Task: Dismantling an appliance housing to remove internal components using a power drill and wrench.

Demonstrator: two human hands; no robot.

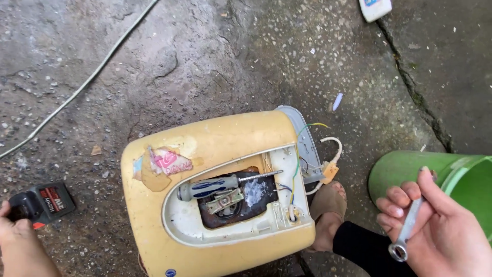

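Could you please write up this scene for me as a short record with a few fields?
Setting: rough cracked concrete ground
Main item: yellowed plastic appliance housing, cover off, rusty opening
In opening: blue-handled screwdriver
Left hand: grips black-and-red power tool battery
Right hand: holds silver metal ring spanner
Nearby: green plastic bucket, white cable, foot in tan sandal
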